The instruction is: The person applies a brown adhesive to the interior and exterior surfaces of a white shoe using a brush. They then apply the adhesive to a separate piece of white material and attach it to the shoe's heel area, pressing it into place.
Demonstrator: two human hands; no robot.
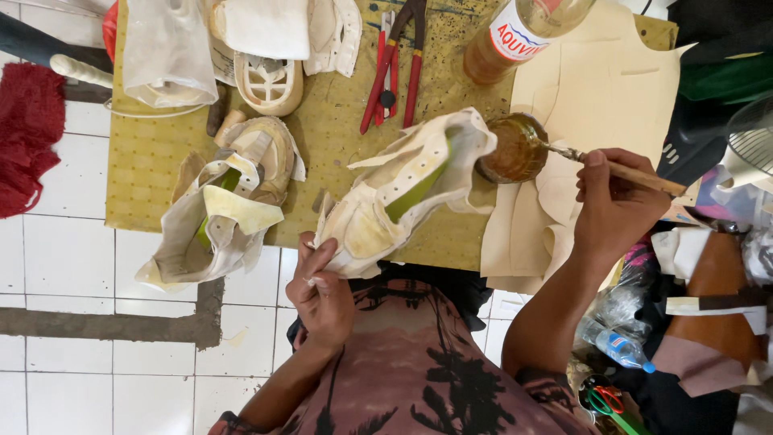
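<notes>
On the far left of the view, a red fuzzy cloth (28, 133) is seen lying on the white tiled floor (56, 258). Beside it, a yellow-green work board (145, 173) is laid out, and at its upper left a clear plastic bag (165, 52) and a cream shoe sole (270, 82) are found. Below these, a second unfinished cream shoe upper (221, 209) is rested over the board's near edge, well apart from the hands. Toward the middle, an unfinished cream shoe upper on a green last (403, 193) is held tilted above the board; its heel end is pinched by the left hand (322, 294), whose fingers are closed around the edge of the material. Above it, red-handled pliers (394, 64) are laid flat on the board. Just right of the shoe's toe, a small round pot of brown glue (513, 149) is set, touching the shoe's edge or very near it. Behind the pot, a clear bottle of amber liquid (515, 36) is stood. Cream cut leather pieces (600, 89) are spread beneath and to the right. A brush with a wooden handle (620, 171) is gripped tightly in the right hand (616, 209), fingers wrapped shut around the handle, and its tip is dipped at the pot's rim.
</notes>
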